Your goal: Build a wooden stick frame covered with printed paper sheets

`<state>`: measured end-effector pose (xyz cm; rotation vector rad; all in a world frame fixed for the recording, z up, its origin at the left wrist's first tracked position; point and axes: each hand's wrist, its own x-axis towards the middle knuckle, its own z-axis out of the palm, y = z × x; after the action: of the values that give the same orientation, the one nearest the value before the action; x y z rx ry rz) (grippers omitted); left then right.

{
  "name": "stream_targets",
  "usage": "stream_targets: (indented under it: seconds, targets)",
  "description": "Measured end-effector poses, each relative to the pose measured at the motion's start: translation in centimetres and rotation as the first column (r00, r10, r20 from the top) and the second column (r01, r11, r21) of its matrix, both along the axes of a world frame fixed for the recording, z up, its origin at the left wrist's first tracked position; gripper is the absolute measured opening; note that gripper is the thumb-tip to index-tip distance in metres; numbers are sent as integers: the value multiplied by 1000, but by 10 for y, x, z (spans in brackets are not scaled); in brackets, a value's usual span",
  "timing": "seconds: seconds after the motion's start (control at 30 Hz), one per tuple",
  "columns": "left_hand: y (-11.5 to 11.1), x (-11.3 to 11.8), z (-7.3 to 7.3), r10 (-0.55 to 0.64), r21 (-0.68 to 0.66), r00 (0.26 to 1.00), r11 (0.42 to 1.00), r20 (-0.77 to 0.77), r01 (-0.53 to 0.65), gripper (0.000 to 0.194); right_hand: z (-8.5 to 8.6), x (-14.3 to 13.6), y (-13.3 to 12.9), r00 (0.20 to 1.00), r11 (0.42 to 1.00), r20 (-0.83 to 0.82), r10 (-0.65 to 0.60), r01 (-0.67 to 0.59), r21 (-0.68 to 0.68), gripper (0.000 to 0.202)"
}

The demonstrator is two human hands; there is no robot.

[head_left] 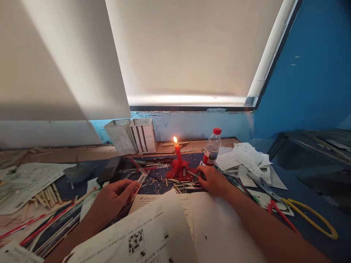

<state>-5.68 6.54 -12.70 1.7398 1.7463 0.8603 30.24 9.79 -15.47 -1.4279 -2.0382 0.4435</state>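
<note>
A lit red candle point(178, 155) stands in a spread of melted red wax point(172, 173) on the dark blue table. My right hand point(211, 179) pinches a thin stick point(192, 174), whose far end is at the wax by the candle's base. To the left of the candle, my left hand point(120, 193) is closed with thumb and fingertips together; whatever is between them is too small to tell. An open booklet point(153, 233) with printed pages lies in front, between my forearms. Short sticks point(178, 185) are scattered between the booklet and the candle.
A bottle with a red cap point(212, 148) stands right of the candle. Papers point(246, 159), scissors with yellow handles point(309, 217) and red-handled pliers point(282, 215) lie right. Paper boxes point(144, 136) stand behind. Left are a black box point(111, 171), a bowl point(78, 172) and stick bundles.
</note>
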Motion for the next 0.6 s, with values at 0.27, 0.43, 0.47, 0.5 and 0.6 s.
stream_targets:
  seconds: [0.27, 0.43, 0.47, 0.5, 0.6]
  targets:
    - [-1, -5, -1, -21, -25, 1000, 999, 17, 21, 46, 36, 4, 7, 886, 996, -457, -82, 91, -3, 24]
    - [-2, -3, 2, -36, -27, 999, 999, 27, 37, 45, 83, -19, 34, 816, 999, -577, 34, -48, -9, 29]
    - [-3, -2, 3, -41, -27, 999, 999, 29, 42, 45, 90, -25, 40, 798, 999, -601, 44, -53, 3, 31]
    - [-4, -1, 3, -45, -23, 999, 999, 28, 46, 45, 94, -31, 45, 779, 998, -626, 49, -54, 11, 33]
    - [-6, 1, 3, -58, -3, 998, 998, 13, 58, 44, 93, -45, 58, 722, 999, -691, 48, -38, 29, 41]
